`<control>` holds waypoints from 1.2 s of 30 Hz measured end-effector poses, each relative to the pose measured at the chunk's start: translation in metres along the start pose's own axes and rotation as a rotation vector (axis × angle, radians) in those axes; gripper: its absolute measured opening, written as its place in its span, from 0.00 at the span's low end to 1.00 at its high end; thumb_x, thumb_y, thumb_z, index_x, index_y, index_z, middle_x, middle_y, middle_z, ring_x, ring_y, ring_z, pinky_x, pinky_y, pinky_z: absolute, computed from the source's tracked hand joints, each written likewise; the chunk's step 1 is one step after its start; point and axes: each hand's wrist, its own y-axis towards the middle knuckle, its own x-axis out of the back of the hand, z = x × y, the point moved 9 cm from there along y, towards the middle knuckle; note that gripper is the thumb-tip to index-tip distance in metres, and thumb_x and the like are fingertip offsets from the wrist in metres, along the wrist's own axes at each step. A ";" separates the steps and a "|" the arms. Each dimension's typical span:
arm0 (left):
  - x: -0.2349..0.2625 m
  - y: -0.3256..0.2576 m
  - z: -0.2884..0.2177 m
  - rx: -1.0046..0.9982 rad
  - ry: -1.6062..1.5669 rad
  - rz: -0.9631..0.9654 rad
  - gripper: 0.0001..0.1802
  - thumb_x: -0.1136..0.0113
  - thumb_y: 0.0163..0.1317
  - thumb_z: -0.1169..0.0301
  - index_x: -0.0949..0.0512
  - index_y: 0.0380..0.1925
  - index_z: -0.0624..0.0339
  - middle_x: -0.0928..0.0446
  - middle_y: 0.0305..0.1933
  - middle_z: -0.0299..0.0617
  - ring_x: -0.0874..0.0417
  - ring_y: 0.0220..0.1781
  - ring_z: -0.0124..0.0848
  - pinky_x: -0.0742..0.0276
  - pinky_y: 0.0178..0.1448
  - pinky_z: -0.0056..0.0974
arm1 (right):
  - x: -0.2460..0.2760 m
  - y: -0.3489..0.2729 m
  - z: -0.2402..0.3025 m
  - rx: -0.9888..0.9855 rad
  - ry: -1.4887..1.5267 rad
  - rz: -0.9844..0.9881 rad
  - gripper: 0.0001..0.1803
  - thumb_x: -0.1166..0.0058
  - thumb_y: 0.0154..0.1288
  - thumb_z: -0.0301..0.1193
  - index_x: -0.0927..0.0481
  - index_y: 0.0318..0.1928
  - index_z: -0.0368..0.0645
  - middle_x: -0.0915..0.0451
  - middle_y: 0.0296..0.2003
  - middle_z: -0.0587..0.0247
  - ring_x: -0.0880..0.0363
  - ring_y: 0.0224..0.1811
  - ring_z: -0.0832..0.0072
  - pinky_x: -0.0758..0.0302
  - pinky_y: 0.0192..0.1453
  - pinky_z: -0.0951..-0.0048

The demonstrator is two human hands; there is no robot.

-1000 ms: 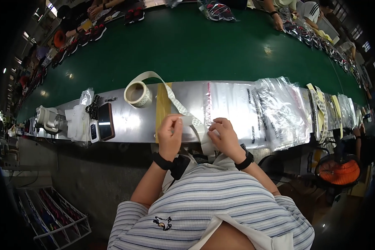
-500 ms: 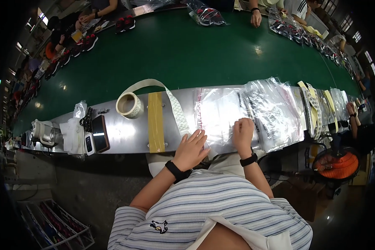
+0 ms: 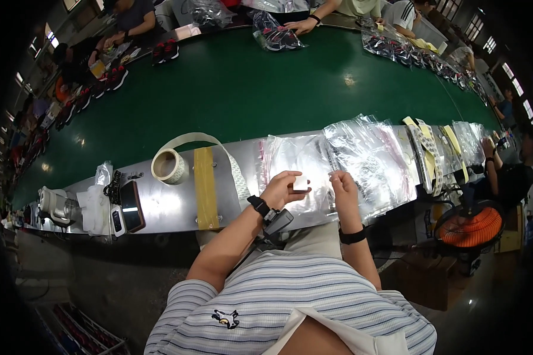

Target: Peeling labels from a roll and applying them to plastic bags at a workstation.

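Note:
My left hand [image 3: 280, 191] is raised over the clear plastic bags, its fingers closed on a small white square piece [image 3: 300, 183] like a label. Close by on the right, my right hand [image 3: 345, 194] is pinched above the bags; what its fingertips hold, if anything, is too small to make out. Below them lies a flat clear bag [image 3: 305, 151] with a reddish edge strip, beside a stack of clear bags [image 3: 373, 157]. Left of my left hand, a roll of stickers [image 3: 161, 165] has its pale strip [image 3: 238, 171] curling out toward my left wrist.
Brown tape [image 3: 206, 189] crosses the metal ledge [image 3: 166, 204]. Further left lie a phone [image 3: 131, 206] and a tape dispenser [image 3: 56, 204]. Yellow-edged sticker strips [image 3: 429, 151] lie right. Beyond the green belt [image 3: 219, 83], a co-worker's hand [image 3: 302, 25] touches bagged shoes [image 3: 276, 36]. A fan [image 3: 471, 225] stands right.
My left hand has lifted off the strip's end and moved right and up, with the white piece now showing in it. My right hand stays pinched. Across the belt, a co-worker's hand has reached the bagged shoes.

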 end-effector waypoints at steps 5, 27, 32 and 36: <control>-0.009 0.002 -0.007 0.046 0.492 -0.154 0.14 0.61 0.66 0.73 0.30 0.48 0.60 0.24 0.41 0.42 0.15 0.36 0.36 0.17 0.32 0.34 | -0.029 -0.008 0.038 0.027 -0.015 0.252 0.06 0.52 0.68 0.28 0.26 0.38 0.36 0.24 0.34 0.68 0.28 0.33 0.83 0.30 0.38 0.79; 0.072 -0.091 -0.013 -0.178 -0.167 -0.169 0.29 0.56 0.70 0.59 0.50 0.67 0.51 0.31 0.58 0.52 0.25 0.54 0.42 0.26 0.53 0.43 | 0.246 -0.012 -0.019 -0.135 -0.749 -0.710 0.12 0.53 0.63 0.33 0.23 0.32 0.36 0.20 0.25 0.58 0.22 0.27 0.67 0.27 0.34 0.67; 0.105 -0.174 -0.057 -0.685 0.809 -0.757 0.29 0.44 0.60 0.72 0.38 0.62 0.59 0.31 0.54 0.46 0.25 0.51 0.37 0.27 0.48 0.37 | 0.249 -0.063 -0.020 -0.132 -0.821 -0.764 0.13 0.52 0.64 0.35 0.24 0.31 0.37 0.22 0.23 0.61 0.24 0.25 0.70 0.29 0.33 0.69; 0.075 -0.150 -0.050 -0.620 1.319 -0.654 0.31 0.41 0.52 0.73 0.34 0.60 0.55 0.26 0.42 0.52 0.26 0.47 0.49 0.29 0.52 0.45 | 0.162 -0.053 0.042 0.117 -0.569 -0.578 0.08 0.52 0.67 0.29 0.25 0.34 0.37 0.28 0.20 0.68 0.32 0.22 0.83 0.33 0.27 0.78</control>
